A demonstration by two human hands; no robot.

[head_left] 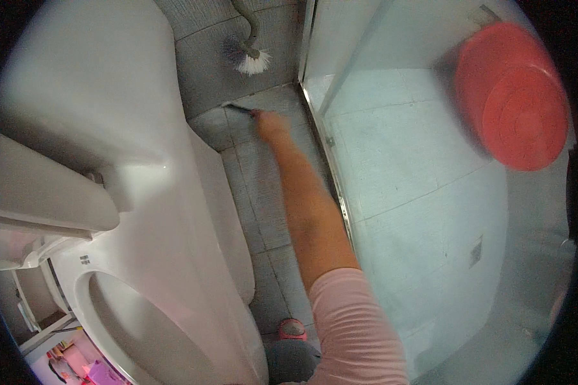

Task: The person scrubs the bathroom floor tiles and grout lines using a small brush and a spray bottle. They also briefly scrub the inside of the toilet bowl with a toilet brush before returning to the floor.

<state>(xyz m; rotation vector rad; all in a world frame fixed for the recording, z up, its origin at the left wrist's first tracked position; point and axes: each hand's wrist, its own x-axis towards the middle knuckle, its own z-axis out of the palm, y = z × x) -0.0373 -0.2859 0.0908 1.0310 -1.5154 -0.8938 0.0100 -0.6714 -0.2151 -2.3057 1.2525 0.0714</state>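
Observation:
My right hand (273,126) reaches far forward, down to the grey tiled floor (241,179). Its fingers are closed around a slim brush (240,108) with a dark handle and a small pale head. That head meets the floor along the joint at the foot of the back wall; its bristles are too small to make out. Above it hangs a round brush (253,61) with white and purple bristles on a bent grey-green stem. My left hand is out of the picture.
A large white ceramic fixture (192,224) with an oval hollow fills the left. A metal-framed glass partition (331,144) runs along my forearm's right. Behind it stands a red plastic tub (507,96). A pink slipper (293,329) shows below. Pink and purple items (87,369) sit lower left.

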